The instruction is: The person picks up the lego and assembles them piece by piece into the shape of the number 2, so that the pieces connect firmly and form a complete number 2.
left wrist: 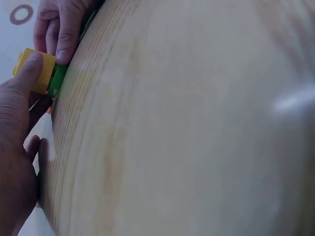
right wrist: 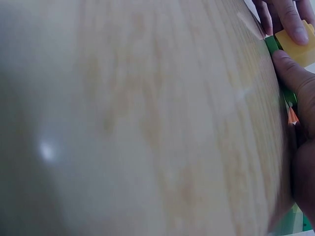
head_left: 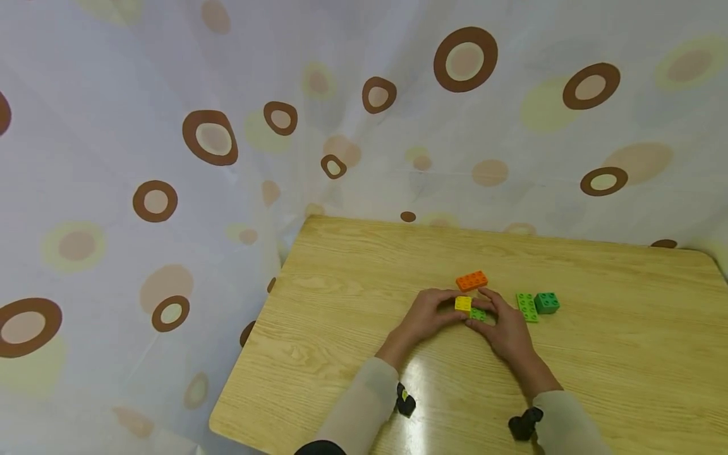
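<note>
A yellow building block (head_left: 463, 304) sits at the left end of a flat green block (head_left: 478, 314) low over the table. My left hand (head_left: 428, 313) pinches the yellow block between thumb and fingers. From the other side, my right hand (head_left: 505, 325) grips the green block between thumb and fingers. In the left wrist view, the yellow block (left wrist: 43, 70) stands tilted against the green one (left wrist: 57, 80), and the two touch. Whether their studs are fully pressed together cannot be told.
An orange block (head_left: 472, 280) lies just beyond the hands on the wooden table (head_left: 341, 272). To the right of the right hand are a light green flat block (head_left: 527, 307) and a dark green block (head_left: 547, 303), side by side. A patterned curtain (head_left: 387, 145) hangs behind the table.
</note>
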{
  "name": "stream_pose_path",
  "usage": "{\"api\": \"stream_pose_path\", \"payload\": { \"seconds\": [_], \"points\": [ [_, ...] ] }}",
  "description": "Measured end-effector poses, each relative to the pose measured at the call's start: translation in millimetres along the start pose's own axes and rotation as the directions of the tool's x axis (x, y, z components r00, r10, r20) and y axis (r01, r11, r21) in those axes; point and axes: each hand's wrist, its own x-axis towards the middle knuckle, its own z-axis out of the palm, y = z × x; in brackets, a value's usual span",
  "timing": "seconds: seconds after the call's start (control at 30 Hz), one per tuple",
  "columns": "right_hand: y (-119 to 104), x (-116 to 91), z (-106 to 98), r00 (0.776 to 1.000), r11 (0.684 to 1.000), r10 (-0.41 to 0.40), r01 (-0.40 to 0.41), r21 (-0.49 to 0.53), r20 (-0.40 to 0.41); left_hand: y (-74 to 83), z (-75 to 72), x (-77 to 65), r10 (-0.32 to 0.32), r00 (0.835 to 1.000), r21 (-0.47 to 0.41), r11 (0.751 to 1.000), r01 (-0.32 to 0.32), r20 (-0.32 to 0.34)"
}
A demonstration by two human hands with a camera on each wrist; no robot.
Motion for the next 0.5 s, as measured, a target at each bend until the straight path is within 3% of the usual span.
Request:
{"api": "stream_pose_path", "payload": {
  "seconds": [0.17,0.4,0.5],
  "points": [
    [-1.0,0.2,-0.5,1.000,1.000,0.020,-0.020,-0.008,0.012,1.6,-1.9,2.0,0.028,0.999,0.085,0.996,-0.030,0.019],
    [1.4,1.1,-1.0,1.000,1.000,0.003,-0.003,-0.030,-0.004,3.8,-2.8,5.2,0.031,0.998,0.124,0.992,-0.038,0.057],
    [2.1,2.5,0.5,1.000,1.000,-0.009,0.008,-0.023,-0.007,0.0,-3.4,5.1,0.073,0.997,0.177,0.981,-0.079,0.040]
  ]
}}
